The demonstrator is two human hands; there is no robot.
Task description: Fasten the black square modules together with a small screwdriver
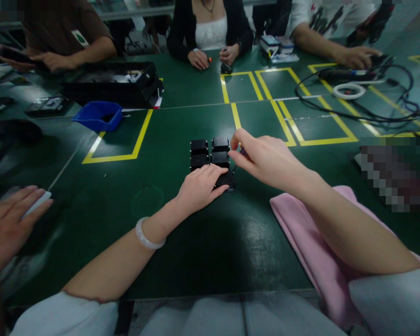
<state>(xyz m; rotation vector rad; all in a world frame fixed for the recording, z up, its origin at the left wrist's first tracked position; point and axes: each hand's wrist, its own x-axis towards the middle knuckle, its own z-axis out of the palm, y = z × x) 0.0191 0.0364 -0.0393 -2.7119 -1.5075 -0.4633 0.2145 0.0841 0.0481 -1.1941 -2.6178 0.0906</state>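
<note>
Several small black box-shaped parts sit packed together in a block on the green table. My left hand, with a pale bangle on its wrist, lies on the block's near edge with its fingers pressed down on a black part. My right hand hovers at the block's right side, thumb and forefinger pinched together beside the far right part; whatever is in the pinch is too small to name.
A blue bin and a black tray stand at the far left. Cables and a white ring lie far right. A pink cloth lies under my right arm. Other people's hands rest along the far edge and at the near left.
</note>
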